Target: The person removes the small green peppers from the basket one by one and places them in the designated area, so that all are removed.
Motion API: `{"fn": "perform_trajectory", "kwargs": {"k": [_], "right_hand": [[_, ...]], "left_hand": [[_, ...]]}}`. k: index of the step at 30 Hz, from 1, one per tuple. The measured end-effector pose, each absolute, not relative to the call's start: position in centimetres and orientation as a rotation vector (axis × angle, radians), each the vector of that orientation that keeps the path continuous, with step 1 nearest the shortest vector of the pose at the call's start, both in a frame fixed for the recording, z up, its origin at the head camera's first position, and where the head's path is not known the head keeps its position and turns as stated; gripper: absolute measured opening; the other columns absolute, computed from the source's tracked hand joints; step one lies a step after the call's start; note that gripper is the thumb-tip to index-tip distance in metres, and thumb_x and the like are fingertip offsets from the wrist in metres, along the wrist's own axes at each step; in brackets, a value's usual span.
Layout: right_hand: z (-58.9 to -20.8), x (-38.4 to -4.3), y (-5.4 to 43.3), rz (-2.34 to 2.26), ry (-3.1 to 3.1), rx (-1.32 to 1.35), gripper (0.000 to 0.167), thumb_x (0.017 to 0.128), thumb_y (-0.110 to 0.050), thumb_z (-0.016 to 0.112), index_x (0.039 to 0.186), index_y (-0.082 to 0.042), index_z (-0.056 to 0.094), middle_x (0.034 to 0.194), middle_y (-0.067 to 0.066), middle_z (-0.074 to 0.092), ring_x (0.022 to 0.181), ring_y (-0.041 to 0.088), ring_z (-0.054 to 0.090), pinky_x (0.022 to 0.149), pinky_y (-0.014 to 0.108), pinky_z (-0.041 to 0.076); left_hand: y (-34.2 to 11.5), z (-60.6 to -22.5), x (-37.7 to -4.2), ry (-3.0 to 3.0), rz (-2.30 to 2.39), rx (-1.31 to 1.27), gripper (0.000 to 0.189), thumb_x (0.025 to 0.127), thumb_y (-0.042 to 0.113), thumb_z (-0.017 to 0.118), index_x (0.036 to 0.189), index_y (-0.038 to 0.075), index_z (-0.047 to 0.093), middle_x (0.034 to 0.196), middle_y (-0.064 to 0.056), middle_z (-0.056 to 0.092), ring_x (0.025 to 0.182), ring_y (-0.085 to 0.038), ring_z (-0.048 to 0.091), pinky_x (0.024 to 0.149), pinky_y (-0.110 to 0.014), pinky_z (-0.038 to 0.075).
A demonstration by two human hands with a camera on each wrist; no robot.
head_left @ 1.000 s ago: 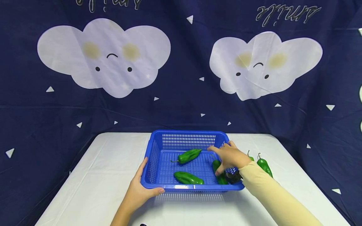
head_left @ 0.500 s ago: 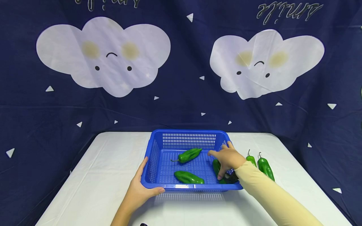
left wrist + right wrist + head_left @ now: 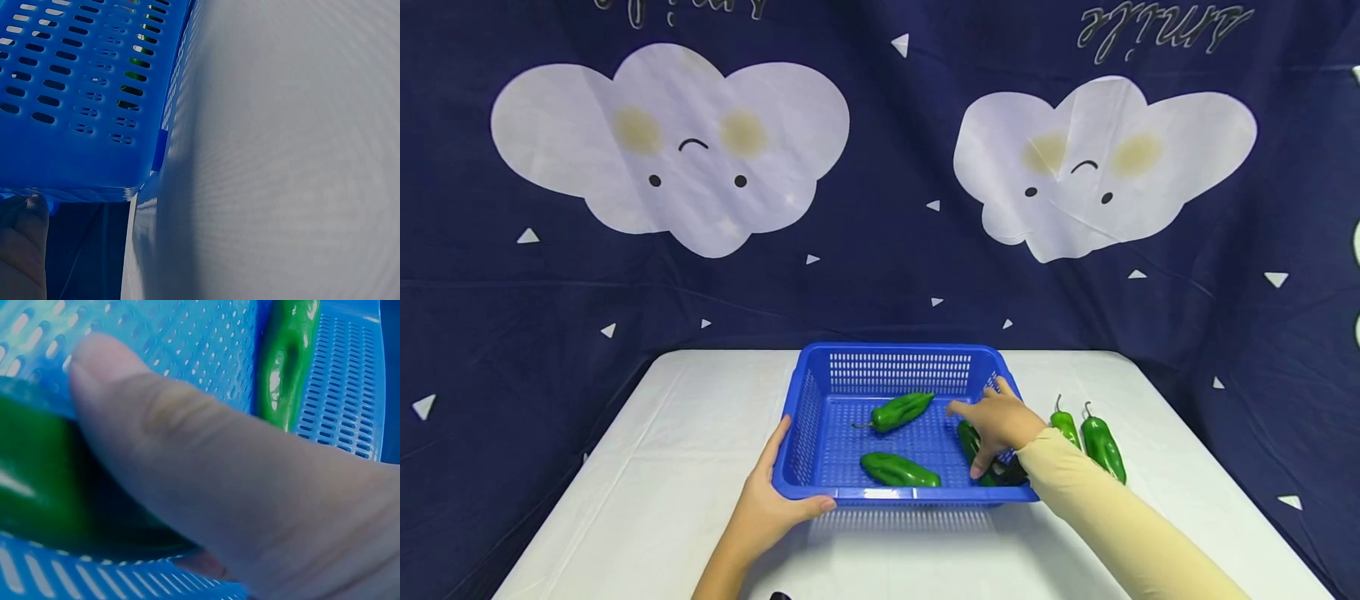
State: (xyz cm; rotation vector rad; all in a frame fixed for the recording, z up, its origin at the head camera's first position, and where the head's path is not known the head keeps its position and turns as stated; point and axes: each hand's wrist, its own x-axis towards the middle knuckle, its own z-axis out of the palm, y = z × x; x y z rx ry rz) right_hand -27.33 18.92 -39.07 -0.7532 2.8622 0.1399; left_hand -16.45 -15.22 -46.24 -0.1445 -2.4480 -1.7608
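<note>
A blue plastic basket (image 3: 805,494) with slotted walls sits on the white table. My left hand (image 3: 767,504) grips its left front corner, thumb on the front rim and fingers along the left wall; the left wrist view shows this hand (image 3: 24,244) against the basket wall. Inside the basket lie a green pepper (image 3: 901,412) near the back and another green pepper (image 3: 898,471) near the front. My right hand (image 3: 1000,421) reaches inside the right end and holds a third green pepper (image 3: 31,475), thumb across it; the other fingers' hold is mostly hidden.
Two more green peppers, a lighter one (image 3: 1064,425) and a darker one (image 3: 1103,450), lie on the white table (image 3: 625,500) right of the basket. A dark blue cloth (image 3: 895,275) with printed clouds hangs behind the table.
My right hand has shifted slightly left inside the basket, and the green pepper beneath it has moved a little the same way. The left hand keeps its place on the basket.
</note>
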Motion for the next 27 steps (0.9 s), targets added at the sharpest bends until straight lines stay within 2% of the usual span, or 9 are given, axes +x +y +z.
{"fn": "perform_trajectory", "kwargs": {"k": [6,13,17,20,27], "right_hand": [[-39.03,-27.4,18.73,0.141,2.826,-0.742,0.086,0.052,-0.051,0.093,0.128,-0.023,0.063,0.118,0.008,0.072,0.122,0.043,0.054,0.119,0.064,0.015],[-38.94,-27.41,18.54,0.137,2.798,-0.756,0.084,0.053,-0.051,0.092,0.127,-0.023,0.065,0.12,0.006,0.072,0.119,0.04,0.059,0.118,0.064,0.017],[-38.9,-27.42,18.42,0.116,2.768,-0.754,0.085,0.056,-0.051,0.091,0.131,-0.024,0.063,0.128,0.006,0.069,0.12,0.035,0.062,0.119,0.065,0.016],[-38.99,-27.47,18.36,0.092,2.741,-0.736,0.085,0.059,-0.05,0.09,0.134,-0.024,0.061,0.134,0.006,0.066,0.123,0.033,0.062,0.12,0.064,0.014],[-39.34,-27.68,18.17,0.042,2.698,-0.693,0.083,0.064,-0.048,0.089,0.138,-0.026,0.057,0.136,0.006,0.064,0.127,0.031,0.059,0.122,0.061,0.015]], "left_hand": [[-15.23,-46.23,-16.46,-2.451,-1.762,-0.14,0.127,0.062,0.02,0.095,0.16,0.024,0.016,0.163,-0.02,0.023,0.147,-0.044,0.028,0.116,-0.062,0.028],[-15.24,-46.28,-16.48,-2.445,-1.761,-0.153,0.127,0.062,0.019,0.095,0.16,0.024,0.016,0.163,-0.02,0.024,0.147,-0.044,0.029,0.116,-0.062,0.029],[-15.23,-46.24,-16.46,-2.444,-1.76,-0.154,0.127,0.062,0.018,0.095,0.16,0.024,0.016,0.163,-0.02,0.024,0.147,-0.044,0.028,0.116,-0.062,0.028],[-15.21,-46.22,-16.42,-2.444,-1.761,-0.152,0.127,0.062,0.019,0.095,0.16,0.024,0.016,0.163,-0.02,0.024,0.148,-0.044,0.027,0.116,-0.063,0.027],[-15.23,-46.27,-16.42,-2.436,-1.768,-0.153,0.126,0.062,0.019,0.095,0.16,0.024,0.016,0.163,-0.02,0.023,0.148,-0.044,0.027,0.116,-0.063,0.026]]}}
